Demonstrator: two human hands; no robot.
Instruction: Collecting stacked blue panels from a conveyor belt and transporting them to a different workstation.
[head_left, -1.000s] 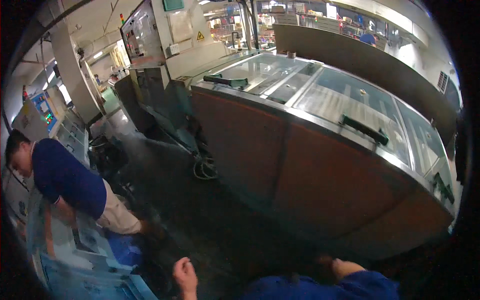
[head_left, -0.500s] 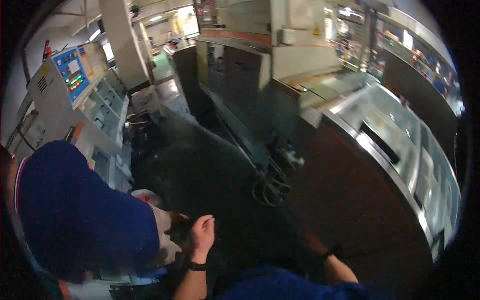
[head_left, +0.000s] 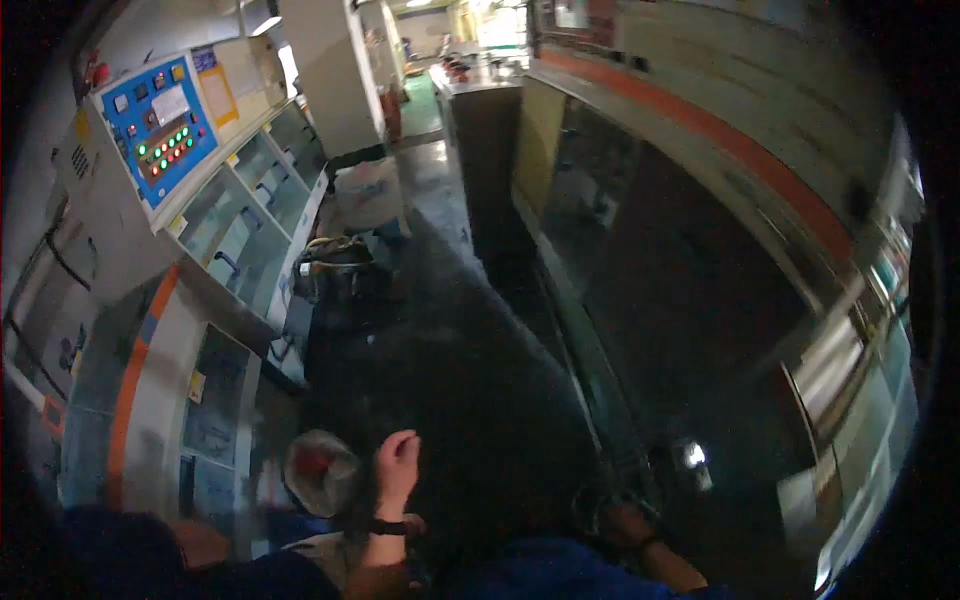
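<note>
My left hand (head_left: 397,462) is raised over the dark floor at the lower middle, its fingers curled in and nothing showing in them. A dark band circles that wrist. Beside it on the left is a pale round bucket or bin (head_left: 320,472) with something reddish inside. My right hand (head_left: 628,522) hangs low on the right, dim and blurred, so its fingers cannot be made out. Behind it lies what looks like a loop of hose or cable (head_left: 590,505). Neither hand visibly touches anything.
A blue control panel (head_left: 160,130) with lit buttons tops a row of glass-fronted machine cabinets (head_left: 245,220) on the left. A co-worker's dark blue sleeve (head_left: 110,550) is at the lower left. Dark machine panels (head_left: 690,240) line the right. A white sack (head_left: 368,195) stands farther along the aisle.
My view has swung right to left, so the control panel and aisle look nearer and larger. The co-worker has dropped to the lower left edge. My left hand stays raised and curled.
</note>
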